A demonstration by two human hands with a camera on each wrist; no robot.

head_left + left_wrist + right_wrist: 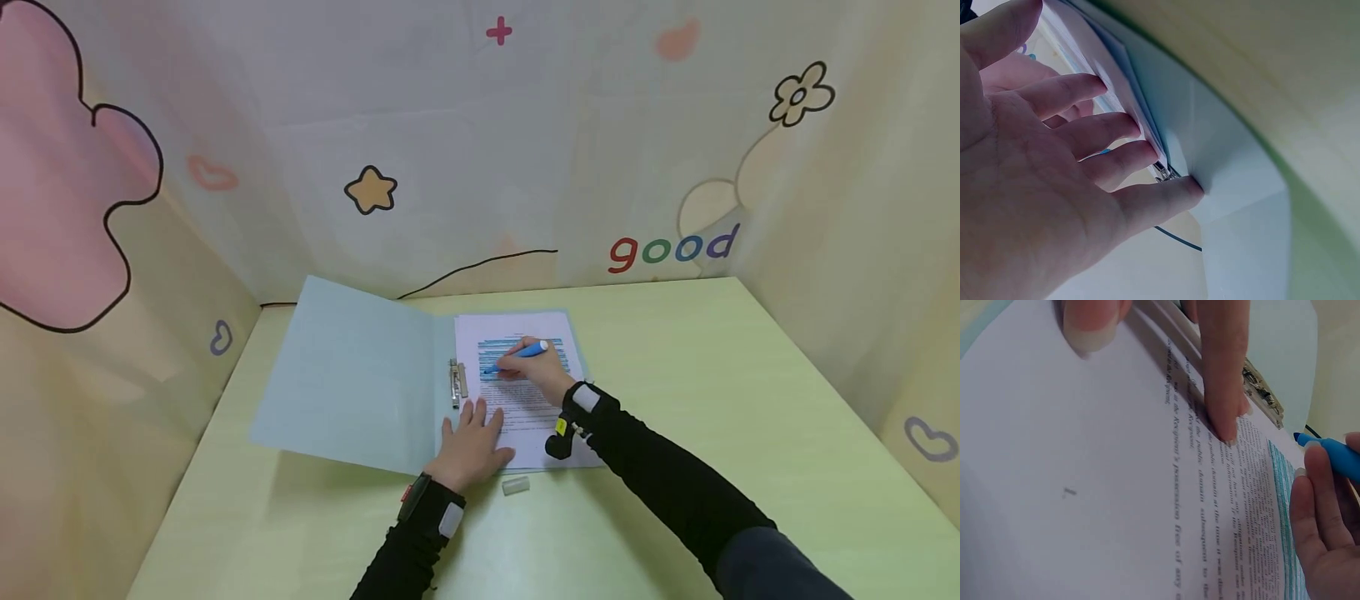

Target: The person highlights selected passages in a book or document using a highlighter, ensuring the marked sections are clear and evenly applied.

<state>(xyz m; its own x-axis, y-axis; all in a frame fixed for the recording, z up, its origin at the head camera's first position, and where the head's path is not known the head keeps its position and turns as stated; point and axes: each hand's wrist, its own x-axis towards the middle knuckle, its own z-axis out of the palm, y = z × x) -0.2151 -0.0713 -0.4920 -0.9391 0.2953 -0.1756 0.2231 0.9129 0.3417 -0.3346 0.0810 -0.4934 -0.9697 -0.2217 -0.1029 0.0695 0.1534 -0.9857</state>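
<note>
My right hand (538, 367) pinches a blue highlighter (532, 349) with a white end, its dark tip over the upper part of a printed sheet (536, 421). Several lines of text there carry blue strokes (1282, 506). In the right wrist view, the highlighter (1338, 456) points toward the sheet's clip side. My left hand (468, 446) rests with fingers spread on the sheet's lower left part and the folder's inner edge. The papers lie in an opened light-blue folder (360, 375), beside its metal clip (454, 383).
The folder's cover stands partly raised to the left. A small grey piece (516, 485) lies on the pale green table (712, 400), just below the folder's near edge. Printed curtains (450, 125) hang behind the table and along both sides.
</note>
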